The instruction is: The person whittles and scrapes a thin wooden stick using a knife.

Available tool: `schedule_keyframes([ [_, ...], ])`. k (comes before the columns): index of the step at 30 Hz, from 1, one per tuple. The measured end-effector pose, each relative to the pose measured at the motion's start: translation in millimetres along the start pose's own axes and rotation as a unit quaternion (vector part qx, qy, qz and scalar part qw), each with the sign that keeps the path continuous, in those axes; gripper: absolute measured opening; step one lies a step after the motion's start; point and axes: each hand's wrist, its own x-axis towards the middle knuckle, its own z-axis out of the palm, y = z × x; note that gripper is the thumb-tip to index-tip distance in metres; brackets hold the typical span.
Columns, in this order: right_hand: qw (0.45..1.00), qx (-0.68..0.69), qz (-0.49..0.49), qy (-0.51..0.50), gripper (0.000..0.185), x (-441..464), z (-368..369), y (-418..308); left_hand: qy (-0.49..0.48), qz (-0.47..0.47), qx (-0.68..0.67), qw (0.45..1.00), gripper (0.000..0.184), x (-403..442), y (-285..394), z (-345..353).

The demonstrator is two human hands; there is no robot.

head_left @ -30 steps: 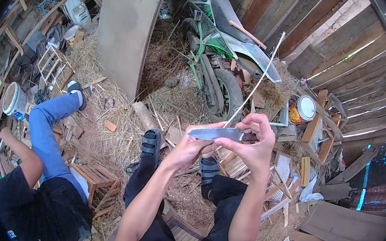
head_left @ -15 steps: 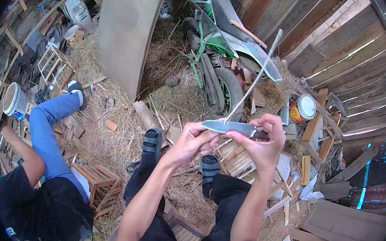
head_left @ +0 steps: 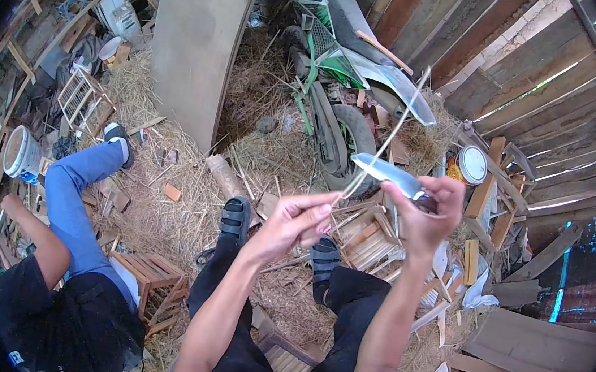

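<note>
My left hand [head_left: 289,227] is closed in a pinch on the lower end of a thin pale stick [head_left: 402,118]. The stick rises at a slant up and to the right, past the motorbike. In my right hand [head_left: 427,213] is a knife [head_left: 393,176], gripped by its dark handle. Its broad, shiny blade points up and left and meets or crosses the stick a little above my left fingers. Whether the edge bites into the wood cannot be made out.
Straw and wood scraps cover the ground. A green and white motorbike [head_left: 342,45] leans ahead, beside a tall board [head_left: 193,44]. Another person [head_left: 74,308] sits at the left near a small slatted crate [head_left: 150,276]. A lidded bucket [head_left: 472,165] stands at the right.
My right hand has moved right and slightly up, carrying the knife along the stick away from my left hand. The blade now tilts more steeply. My left hand has moved only slightly.
</note>
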Motion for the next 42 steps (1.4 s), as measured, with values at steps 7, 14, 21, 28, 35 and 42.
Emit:
schedule_keyframes([
  [7,1.000,0.001,0.015,-0.025,0.051,1,-1,8,0.027,0.011,0.045,0.999,0.036,-5,-12,-10],
  [14,0.996,0.016,0.046,-0.079,0.050,0,4,-10,-0.013,0.005,0.040,0.999,0.043,4,-18,-1],
  [21,0.992,-0.007,0.024,-0.127,0.047,-3,16,-17,0.057,0.103,-0.040,0.992,0.055,11,-12,9],
  [28,0.989,-0.003,-0.002,-0.145,0.046,-5,26,-25,0.088,0.118,-0.061,0.987,0.035,13,-21,-1],
  [35,0.979,0.045,0.045,-0.193,0.043,-7,27,-33,0.082,0.093,0.034,0.992,0.022,16,-26,-9],
  [42,0.987,0.064,-0.001,-0.149,0.043,-8,28,-26,0.058,0.059,0.039,0.996,0.020,14,-17,5],
])
